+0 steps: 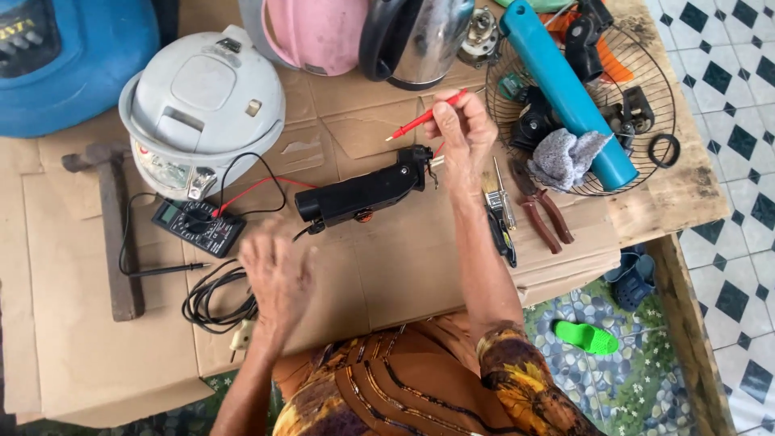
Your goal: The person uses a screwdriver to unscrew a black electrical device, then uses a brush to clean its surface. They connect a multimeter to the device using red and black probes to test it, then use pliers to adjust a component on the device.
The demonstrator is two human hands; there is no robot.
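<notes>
My right hand [460, 137] grips a red multimeter probe [420, 119], its tip pointing left above the end of a black kettle handle part [363, 194] that lies on cardboard. My left hand [276, 278] hovers blurred with fingers spread and nothing in it, just below the black part and right of a black multimeter [198, 226]. A red lead runs from the meter toward the black part. The black probe [165, 270] lies on the cardboard by a coiled black power cord [214, 303].
A white rice cooker [202, 105] stands at back left, a hammer [117, 234] left of the meter. A steel kettle [416, 40] and pink helmet [319, 32] sit behind. A wire fan guard [670, 89] holds a blue tube [565, 89], cloth and parts. Pliers [545, 210] and a brush lie right.
</notes>
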